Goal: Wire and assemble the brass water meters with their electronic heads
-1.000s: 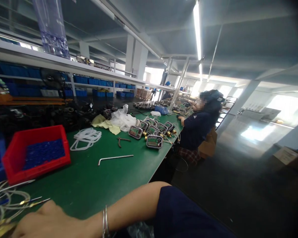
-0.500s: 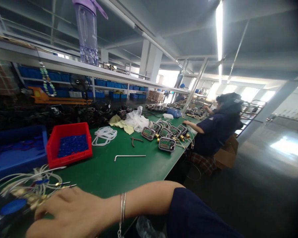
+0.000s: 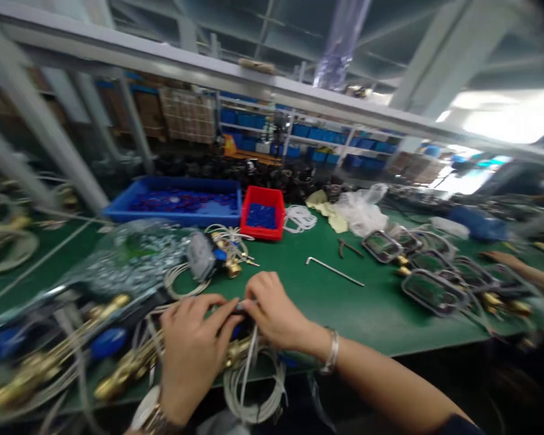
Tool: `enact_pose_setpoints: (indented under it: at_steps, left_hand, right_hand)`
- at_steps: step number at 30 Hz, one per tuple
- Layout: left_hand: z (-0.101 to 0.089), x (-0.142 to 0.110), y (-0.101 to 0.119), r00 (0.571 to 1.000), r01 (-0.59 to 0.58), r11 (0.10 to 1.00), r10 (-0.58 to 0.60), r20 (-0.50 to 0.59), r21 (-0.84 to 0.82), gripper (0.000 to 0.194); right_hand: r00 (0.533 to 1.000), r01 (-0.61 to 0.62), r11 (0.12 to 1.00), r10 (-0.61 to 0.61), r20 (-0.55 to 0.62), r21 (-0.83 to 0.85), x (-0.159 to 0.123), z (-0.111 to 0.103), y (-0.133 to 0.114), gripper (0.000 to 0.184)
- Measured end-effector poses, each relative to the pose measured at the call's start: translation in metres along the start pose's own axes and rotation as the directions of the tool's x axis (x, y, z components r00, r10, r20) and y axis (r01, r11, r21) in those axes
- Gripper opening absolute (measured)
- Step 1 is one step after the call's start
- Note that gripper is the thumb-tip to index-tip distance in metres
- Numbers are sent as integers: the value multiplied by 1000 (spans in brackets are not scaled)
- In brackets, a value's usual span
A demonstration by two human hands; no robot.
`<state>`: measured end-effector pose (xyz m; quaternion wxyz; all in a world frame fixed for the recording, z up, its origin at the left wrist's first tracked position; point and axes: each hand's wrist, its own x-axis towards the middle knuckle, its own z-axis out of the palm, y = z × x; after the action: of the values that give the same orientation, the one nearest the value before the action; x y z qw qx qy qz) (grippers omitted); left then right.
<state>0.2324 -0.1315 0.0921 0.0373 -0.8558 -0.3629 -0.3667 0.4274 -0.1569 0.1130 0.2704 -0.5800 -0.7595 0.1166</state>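
My left hand [image 3: 193,347] and right hand [image 3: 274,311] were pinched closed on a small dark part [image 3: 240,307], near side of the green table [image 3: 344,314], coiled white cable [image 3: 254,389] just below, L-shaped metal key [image 3: 335,271] lay right.

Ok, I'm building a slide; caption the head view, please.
Left hand and right hand meet at a small part above coiled cable.

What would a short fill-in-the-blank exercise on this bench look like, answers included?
The bench top is coloured ____.
The small bin beside the long blue tray is coloured ____.
Of the left hand and right hand, the ____ one is nearer the L-shaped metal rod.

Missing words: green; red; right.
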Motion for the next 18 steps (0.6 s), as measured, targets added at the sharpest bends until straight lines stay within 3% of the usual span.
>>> enact_pose_setpoints:
  at_steps: [3, 6, 9, 11, 14, 18]
  left_hand:
    - [-16, -14, 0, 996, 28, 997, -23, 85, -68, 39]
    - [-37, -34, -7, 1000, 15, 996, -13, 14, -84, 42]
    - [-61, -52, -23, 993, 76, 997, -74, -90, 23, 45]
    - [-74, -58, -37, 977, 161, 981, -143, -156, 107, 42]
    - [-85, -62, -55, 946, 276, 947, -237, -223, 166, 38]
    - [-91, -70, -59, 923, 351, 922, -310, -229, 164, 38]
  right_hand:
    - [998, -62, 985, 65, -12, 161, -16, -1, 22, 14]
    - [993, -96, 979, 106, -46, 177, -25, -3, 49, 19]
    - [992, -88, 989, 97, -79, 115, -16, -7, 65, 20]
    - [995, -36, 998, 42, -89, 60, 7, -9, 68, 19]
    - [995, 72, 997, -72, -67, -3, 64, -4, 68, 24]
    - [993, 120, 992, -120, -9, -29, 146, 20, 69, 40]
